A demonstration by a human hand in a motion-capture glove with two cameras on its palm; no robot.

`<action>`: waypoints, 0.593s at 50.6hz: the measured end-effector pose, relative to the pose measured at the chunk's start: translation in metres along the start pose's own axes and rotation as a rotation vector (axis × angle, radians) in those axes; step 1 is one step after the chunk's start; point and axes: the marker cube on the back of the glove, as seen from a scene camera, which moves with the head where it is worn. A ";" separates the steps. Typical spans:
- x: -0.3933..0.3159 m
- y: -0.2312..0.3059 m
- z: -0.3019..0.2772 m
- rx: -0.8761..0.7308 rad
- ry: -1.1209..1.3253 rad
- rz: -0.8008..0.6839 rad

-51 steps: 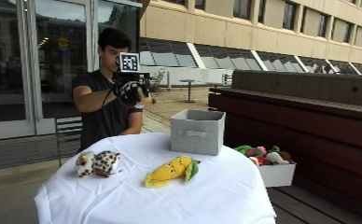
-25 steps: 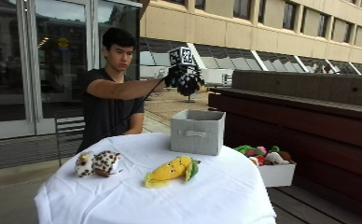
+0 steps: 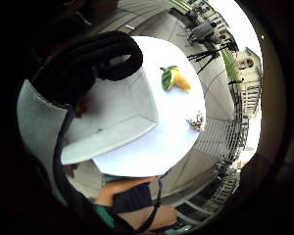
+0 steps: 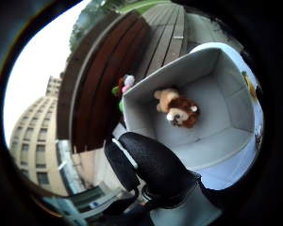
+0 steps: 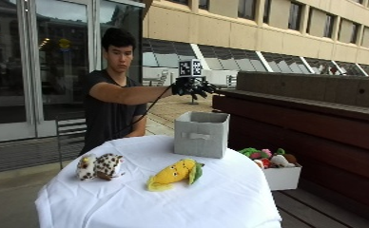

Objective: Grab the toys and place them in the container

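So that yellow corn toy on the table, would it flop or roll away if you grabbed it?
Probably floppy: the corn toy looks like soft plush, sagging flat on the tablecloth. Likely light for its size. Its green leaves and limp shape suggest it won't roll.

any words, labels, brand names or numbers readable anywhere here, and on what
No readable text in any view.
The grey container shows a plain pale tab on its front, with no lettering visible.
The yellow corn toy and the spotted plush toy on the white tablecloth show no tags that can be read.
The white bin of toys beside the table shows no marking.
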 end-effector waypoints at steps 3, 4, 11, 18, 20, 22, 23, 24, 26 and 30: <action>0.035 0.002 0.000 -0.017 0.009 0.135; 0.043 0.003 -0.002 -0.019 0.003 0.172; 0.058 0.041 -0.023 0.033 0.088 0.446; 0.093 0.082 -0.040 0.020 0.084 0.573; 0.111 0.089 -0.042 0.026 0.086 0.592; 0.127 0.097 -0.043 0.032 0.092 0.619; 0.136 0.102 -0.044 0.034 0.096 0.635; 0.146 0.108 -0.045 0.035 0.099 0.651; 0.171 0.122 -0.045 0.034 0.102 0.680; 0.216 0.147 -0.040 0.037 0.112 0.742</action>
